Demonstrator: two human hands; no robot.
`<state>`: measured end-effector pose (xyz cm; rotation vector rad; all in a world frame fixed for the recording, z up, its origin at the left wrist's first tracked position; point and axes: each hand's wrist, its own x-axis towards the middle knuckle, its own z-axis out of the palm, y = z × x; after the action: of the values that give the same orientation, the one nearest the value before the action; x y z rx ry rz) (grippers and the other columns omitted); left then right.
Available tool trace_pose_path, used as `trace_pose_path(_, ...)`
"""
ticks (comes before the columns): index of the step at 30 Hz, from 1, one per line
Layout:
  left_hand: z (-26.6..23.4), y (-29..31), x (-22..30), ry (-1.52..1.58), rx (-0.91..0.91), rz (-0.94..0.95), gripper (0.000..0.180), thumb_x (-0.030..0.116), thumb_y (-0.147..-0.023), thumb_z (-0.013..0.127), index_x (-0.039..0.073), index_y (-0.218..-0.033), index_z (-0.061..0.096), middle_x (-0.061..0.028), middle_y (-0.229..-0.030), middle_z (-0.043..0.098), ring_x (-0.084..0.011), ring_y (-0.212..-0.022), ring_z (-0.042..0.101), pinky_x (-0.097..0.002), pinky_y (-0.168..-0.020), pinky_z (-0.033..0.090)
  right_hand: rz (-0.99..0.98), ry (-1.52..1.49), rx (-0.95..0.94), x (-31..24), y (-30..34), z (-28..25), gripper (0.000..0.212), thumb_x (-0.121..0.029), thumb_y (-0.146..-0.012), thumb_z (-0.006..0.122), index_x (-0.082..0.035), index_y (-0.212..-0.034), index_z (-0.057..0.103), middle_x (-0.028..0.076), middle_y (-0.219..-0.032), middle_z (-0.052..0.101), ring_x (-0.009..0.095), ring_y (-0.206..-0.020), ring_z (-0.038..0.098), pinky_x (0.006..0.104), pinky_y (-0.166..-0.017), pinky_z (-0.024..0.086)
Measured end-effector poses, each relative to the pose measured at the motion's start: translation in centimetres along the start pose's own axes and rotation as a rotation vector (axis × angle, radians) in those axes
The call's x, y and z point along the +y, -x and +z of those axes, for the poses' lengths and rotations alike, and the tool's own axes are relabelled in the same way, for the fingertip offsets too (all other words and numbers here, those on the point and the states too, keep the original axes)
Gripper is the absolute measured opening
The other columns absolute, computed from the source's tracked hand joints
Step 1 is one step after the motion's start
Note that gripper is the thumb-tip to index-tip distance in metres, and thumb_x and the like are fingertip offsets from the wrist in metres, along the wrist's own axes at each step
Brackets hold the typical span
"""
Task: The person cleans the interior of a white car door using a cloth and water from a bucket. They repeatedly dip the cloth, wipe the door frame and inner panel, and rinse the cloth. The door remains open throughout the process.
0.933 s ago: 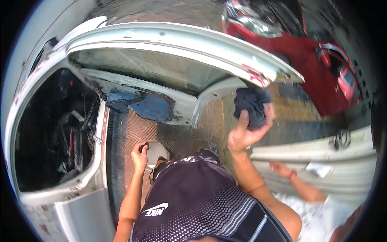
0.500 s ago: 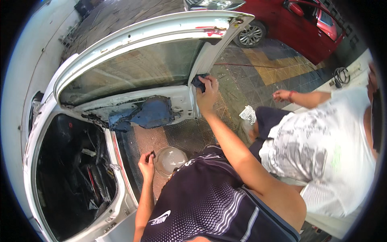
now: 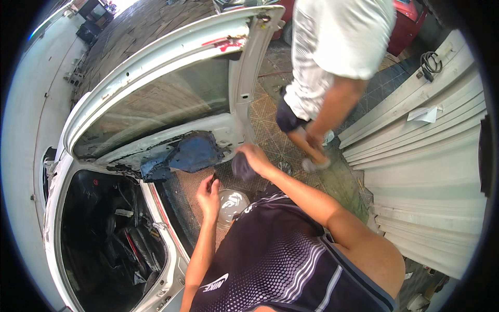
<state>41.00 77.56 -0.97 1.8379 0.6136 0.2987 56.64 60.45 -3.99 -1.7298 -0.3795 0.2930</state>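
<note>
My right hand (image 3: 253,158) grips a dark cloth (image 3: 242,167) that hangs from its fingers, slightly blurred, near the lower corner of an open white car door (image 3: 221,125). My left hand (image 3: 209,196) is lower and to the left, its fingers pinched on a small dark piece (image 3: 212,179) whose kind I cannot make out. Just right of that hand, a round pale bucket (image 3: 232,204) stands on the floor. The door's inner panel is bare, with a torn blue sheet (image 3: 196,151) on it below the window glass (image 3: 171,101).
The white car body (image 3: 52,208) with its dark interior (image 3: 99,234) lies at the left. Past the door, a person in a white shirt (image 3: 338,41) bends forward. Pale corrugated panels (image 3: 426,187) stand at the right, below a coiled black cable (image 3: 430,63). Part of a red car (image 3: 405,26) shows behind.
My right hand has come down off the door's window pillar with the cloth. My left hand has risen slightly rightward. The other person has moved from the right to beyond the door.
</note>
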Motion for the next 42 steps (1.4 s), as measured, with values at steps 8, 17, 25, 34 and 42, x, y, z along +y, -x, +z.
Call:
trace_pose_path(8,9.1,-0.6,5.5,-0.252,-0.116,0.549,0.023,0.007,-0.092,0.064,-0.004,-0.111,0.071,-0.0235,-0.115,0.064,-0.0414,-0.103,0.064,-0.0461,-0.089,0.052,0.253,-0.310,0.088,-1.9,4.3,-1.1,0.047,-0.045,-0.098,0.068,0.001,-0.086,0.071,0.003,-0.068,0.066,0.009,-0.063,0.061,0.0274,-0.056,0.047)
trace_pose_path(17,12.0,0.6,7.2,-0.183,-0.222,0.474,0.034,0.012,-0.094,0.068,-0.002,-0.124,0.065,-0.0207,-0.115,0.071,-0.0329,-0.107,0.069,-0.0389,-0.094,0.052,0.448,-0.592,0.046,-3.7,5.1,-7.8,0.036,-0.032,-0.100,0.066,-0.006,-0.076,0.065,0.001,-0.064,0.060,0.009,-0.058,0.054,0.0259,-0.057,0.041)
trace_pose_path(25,18.0,-2.9,8.0,0.395,0.189,0.090,0.023,-0.001,-0.093,0.065,-0.009,-0.114,0.064,-0.0122,-0.090,0.072,-0.0162,-0.083,0.072,-0.0311,-0.073,0.058,0.635,-1.042,-0.371,0.8,-1.4,-21.7,0.026,-0.031,-0.096,0.067,-0.006,-0.094,0.072,0.005,-0.076,0.064,0.019,-0.073,0.066,0.0371,-0.079,0.054)
trace_pose_path(34,23.5,-4.5,13.9,0.692,0.653,-0.020,0.021,0.008,-0.094,0.070,-0.003,-0.112,0.069,-0.0059,-0.096,0.070,-0.0143,-0.084,0.068,-0.0287,-0.072,0.056,0.480,-0.397,-0.483,3.5,-5.6,-26.9,0.024,-0.023,-0.097,0.069,-0.004,-0.111,0.068,0.005,-0.108,0.067,0.017,-0.093,0.066,0.0326,-0.083,0.055)
trace_pose_path(42,24.9,-5.7,17.3,0.369,0.882,0.094,0.021,0.006,-0.090,0.072,-0.004,-0.108,0.072,-0.0137,-0.093,0.071,-0.0197,-0.081,0.066,-0.0316,-0.073,0.051,-0.253,0.022,-0.510,-9.1,-13.4,-28.2,0.038,-0.011,-0.092,0.073,-0.001,-0.128,0.068,0.007,-0.114,0.072,0.012,-0.105,0.062,0.0261,-0.092,0.048)
